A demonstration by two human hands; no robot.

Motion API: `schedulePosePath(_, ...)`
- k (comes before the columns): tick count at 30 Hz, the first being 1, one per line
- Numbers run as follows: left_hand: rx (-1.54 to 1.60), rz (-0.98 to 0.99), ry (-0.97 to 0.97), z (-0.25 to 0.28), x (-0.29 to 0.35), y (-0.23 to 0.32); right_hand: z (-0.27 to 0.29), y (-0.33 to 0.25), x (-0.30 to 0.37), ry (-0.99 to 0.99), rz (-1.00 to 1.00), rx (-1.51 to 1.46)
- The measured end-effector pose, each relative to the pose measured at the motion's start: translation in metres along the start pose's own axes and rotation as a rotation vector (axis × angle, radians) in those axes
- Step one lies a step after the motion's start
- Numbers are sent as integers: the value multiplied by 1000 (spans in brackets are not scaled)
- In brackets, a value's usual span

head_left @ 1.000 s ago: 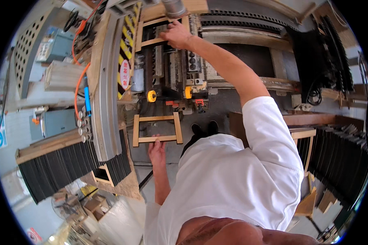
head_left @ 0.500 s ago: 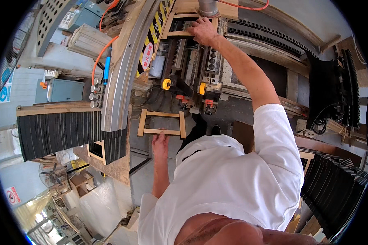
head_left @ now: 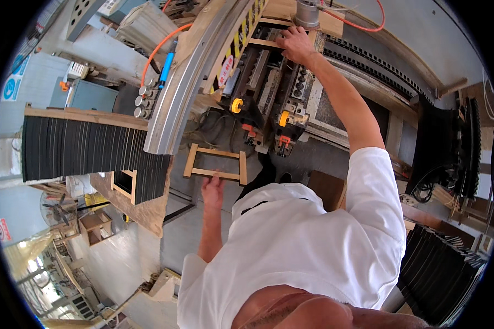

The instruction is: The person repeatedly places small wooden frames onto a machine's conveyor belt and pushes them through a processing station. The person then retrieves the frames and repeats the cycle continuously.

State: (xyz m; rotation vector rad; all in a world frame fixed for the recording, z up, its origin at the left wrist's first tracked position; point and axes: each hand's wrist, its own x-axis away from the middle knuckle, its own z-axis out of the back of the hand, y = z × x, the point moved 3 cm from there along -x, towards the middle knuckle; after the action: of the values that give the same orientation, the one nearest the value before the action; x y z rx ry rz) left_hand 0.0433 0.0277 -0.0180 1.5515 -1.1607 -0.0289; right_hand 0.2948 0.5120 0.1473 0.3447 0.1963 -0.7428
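Note:
My left hand (head_left: pixel 212 192) is closed on the near rail of a small rectangular wooden frame (head_left: pixel 190 160), held in the air left of my body. The frame is open in the middle, and its side bars stick out past the rails. Ahead, my right arm reaches over the machine (head_left: pixel 266 90). My right hand (head_left: pixel 298 45) has its fingers curled over the end of a second wooden frame (head_left: pixel 264 43), which lies on the machine bed right beside a grey metal cylinder (head_left: pixel 307 15). Part of that second frame is hidden by the hand and the striped guard beam.
A metal beam (head_left: pixel 175 104) with yellow-black striping runs along the machine's left side. On a left-hand table stands a long row of dark panels (head_left: pixel 82 147). More dark panels (head_left: pixel 436 277) are stacked at right. Yellow knobs (head_left: pixel 236 105) stick out at the machine's near end.
The view has turned slightly, so the machine sits further right in the picture. Both hands keep their hold on the two wooden frames, with little other movement.

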Motion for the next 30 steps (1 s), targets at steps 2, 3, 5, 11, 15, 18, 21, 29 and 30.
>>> schedulePosePath(2,-26,-17,19,5,3,2,0,3,-1,-25,-15,-8)
schedulePosePath(3,-39,-22,25,6,5,3,-1,3,0,-14,-19,-8)
schedulePosePath(5,-68,-29,65,10,14,8,0,2,-1,-27,-27,-4)
schedulePosePath(11,-89,-71,129,33,35,21,7,-4,0,-41,-61,-7)
schedulePosePath(15,-108,-195,120,65,55,48,3,-8,0,-3,-104,7)
schedulePosePath(18,-127,-356,137,91,81,90,4,-16,-2,64,-113,25)
schedulePosePath(21,-137,-495,182,138,98,134,12,-15,-4,-117,-219,63)
schedulePosePath(29,22,-623,281,306,76,266,63,-91,-3,290,-325,-194)
schedulePosePath(30,47,-618,264,324,64,280,66,-106,0,345,-337,-288)
